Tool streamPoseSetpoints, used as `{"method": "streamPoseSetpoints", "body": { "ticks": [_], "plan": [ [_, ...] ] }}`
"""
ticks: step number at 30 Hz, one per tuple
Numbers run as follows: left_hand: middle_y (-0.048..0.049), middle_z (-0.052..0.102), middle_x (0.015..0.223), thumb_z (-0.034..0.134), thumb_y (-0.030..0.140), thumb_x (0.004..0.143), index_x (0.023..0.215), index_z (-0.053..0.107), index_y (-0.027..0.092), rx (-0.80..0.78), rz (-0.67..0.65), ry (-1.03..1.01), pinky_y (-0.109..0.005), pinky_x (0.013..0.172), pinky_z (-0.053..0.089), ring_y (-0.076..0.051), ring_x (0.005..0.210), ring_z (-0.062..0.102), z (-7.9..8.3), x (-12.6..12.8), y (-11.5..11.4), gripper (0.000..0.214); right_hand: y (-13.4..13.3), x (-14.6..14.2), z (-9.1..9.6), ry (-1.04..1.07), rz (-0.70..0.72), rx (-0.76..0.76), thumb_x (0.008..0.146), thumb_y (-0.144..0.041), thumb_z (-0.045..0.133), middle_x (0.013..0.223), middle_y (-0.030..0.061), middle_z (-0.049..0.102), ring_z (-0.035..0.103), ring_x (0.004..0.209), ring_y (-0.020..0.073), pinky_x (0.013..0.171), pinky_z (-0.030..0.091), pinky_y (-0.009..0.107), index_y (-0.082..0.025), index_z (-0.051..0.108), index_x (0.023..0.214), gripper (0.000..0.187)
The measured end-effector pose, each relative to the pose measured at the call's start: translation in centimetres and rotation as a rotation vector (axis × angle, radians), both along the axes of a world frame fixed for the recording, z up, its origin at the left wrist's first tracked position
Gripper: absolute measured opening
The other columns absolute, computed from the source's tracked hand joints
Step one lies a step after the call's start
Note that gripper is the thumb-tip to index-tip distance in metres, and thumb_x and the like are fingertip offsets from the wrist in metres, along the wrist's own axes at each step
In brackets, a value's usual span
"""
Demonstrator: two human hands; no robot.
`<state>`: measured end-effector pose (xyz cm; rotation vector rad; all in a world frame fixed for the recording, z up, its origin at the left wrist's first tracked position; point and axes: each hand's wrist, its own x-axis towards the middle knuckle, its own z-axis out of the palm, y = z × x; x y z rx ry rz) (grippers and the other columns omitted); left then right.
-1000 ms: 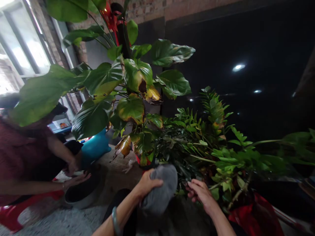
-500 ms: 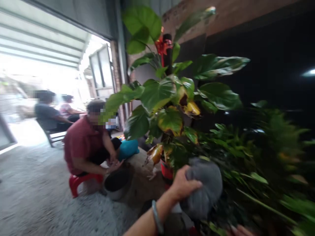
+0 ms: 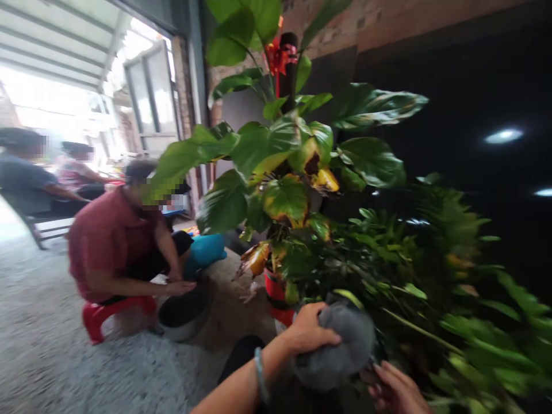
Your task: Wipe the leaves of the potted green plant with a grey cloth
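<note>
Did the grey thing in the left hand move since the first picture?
Yes, to the right: the grey thing in the left hand now appears farther right of the red pot.

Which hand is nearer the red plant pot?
Left. The left hand, holding a grey item, is just below and right of the red plant pot in the picture; the right hand is farther off, lower right.
</note>
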<state>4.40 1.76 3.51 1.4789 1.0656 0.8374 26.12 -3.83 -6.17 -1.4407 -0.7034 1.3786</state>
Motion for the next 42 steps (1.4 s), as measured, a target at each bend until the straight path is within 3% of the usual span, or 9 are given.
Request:
{"method": "streamPoseSetpoints", "body": {
  "ticks": [3,6,10,14,17,25,32,39,42],
  "plan": [
    [0.0074,0.055,0.055,0.075,0.019,0.040,0.062,0.064,0.017,-0.173,-0.217,0.108,-0.022,0.053,0.037,-0.013,0.059,0.048,-0.7,-2.7,-1.4,0.025,-0.5,-1.1,2.0,-0.104,-0.046,0.023,0.040,-0.049,0.075,0.053,0.0028,0.061,0.058,0.049,0.0175,0.040,0.037,0.025,-0.022,0.052,0.054,0.038],
    [0.0059,0.058,0.057,0.078,0.025,0.043,0.068,0.064,0.016,-0.175,-0.249,-0.002,-0.021,0.050,0.038,-0.012,0.055,0.050,3.7,-4.4,-1.3,0.030,-1.1,-1.5,3.8,-0.061,0.045,0.096,0.044,-0.046,0.073,0.056,0.0040,0.062,0.055,0.047,0.0131,0.039,0.034,0.022,-0.019,0.051,0.050,0.035],
    [0.0015,0.065,0.079,0.076,0.029,0.052,0.091,0.063,0.018,0.085,-0.025,-0.380,-0.023,0.066,0.046,-0.015,0.071,0.058,8.8,-1.4,0.8,0.043,-1.1,-1.7,4.6,0.042,-0.006,0.120,0.044,-0.046,0.075,0.063,0.0051,0.066,0.055,0.050,0.0118,0.043,0.040,0.022,-0.017,0.060,0.061,0.036],
    [0.0046,0.059,0.062,0.076,0.028,0.046,0.070,0.062,0.017,0.099,0.042,-0.228,-0.022,0.058,0.043,-0.013,0.062,0.053,4.8,1.6,1.3,0.030,-0.6,-1.9,3.7,-0.025,-0.029,0.075,0.046,-0.045,0.068,0.056,0.0025,0.063,0.054,0.045,0.0113,0.038,0.036,0.021,-0.020,0.056,0.057,0.031],
    [0.0060,0.055,0.052,0.077,0.022,0.039,0.058,0.062,0.015,-0.087,-0.186,0.026,-0.021,0.050,0.039,-0.012,0.053,0.048,1.6,0.2,0.0,0.025,-0.7,-1.5,3.2,-0.054,0.030,0.036,0.043,-0.039,0.066,0.040,-0.0009,0.051,0.048,0.036,0.0110,0.031,0.027,0.019,-0.021,0.044,0.042,0.028],
    [-0.0028,0.071,0.084,0.078,0.029,0.053,0.093,0.067,0.016,0.065,0.048,-0.497,-0.026,0.070,0.049,-0.019,0.076,0.063,7.6,1.7,2.0,0.043,-1.3,-1.3,4.8,-0.058,0.063,0.116,0.050,-0.045,0.064,0.062,0.0046,0.064,0.055,0.048,0.0105,0.040,0.036,0.020,-0.017,0.059,0.060,0.030],
    [0.0032,0.064,0.053,0.076,0.019,0.039,0.058,0.067,0.015,-0.250,-0.189,0.005,-0.025,0.053,0.043,-0.016,0.054,0.055,0.6,0.3,1.0,0.021,-0.6,-1.2,3.2,-0.127,0.072,0.017,0.049,-0.033,0.057,0.046,0.0007,0.058,0.050,0.036,0.0108,0.032,0.026,0.019,-0.021,0.043,0.044,0.019],
    [-0.0068,0.072,0.080,0.078,0.027,0.049,0.085,0.071,0.015,-0.035,-0.090,-0.377,-0.030,0.066,0.049,-0.023,0.071,0.064,8.4,0.6,1.1,0.038,-0.9,-1.4,3.8,-0.123,0.142,0.082,0.049,-0.042,0.057,0.055,-0.0002,0.061,0.053,0.042,0.0086,0.036,0.030,0.018,-0.019,0.054,0.053,0.023],
    [-0.0030,0.070,0.079,0.076,0.026,0.049,0.084,0.068,0.016,0.074,-0.010,-0.358,-0.028,0.069,0.048,-0.019,0.073,0.062,7.2,3.1,2.3,0.037,-0.6,-1.6,3.9,-0.138,0.111,0.080,0.052,-0.041,0.057,0.055,-0.0005,0.060,0.053,0.043,0.0088,0.036,0.030,0.018,-0.019,0.054,0.056,0.022]
  ]
}}
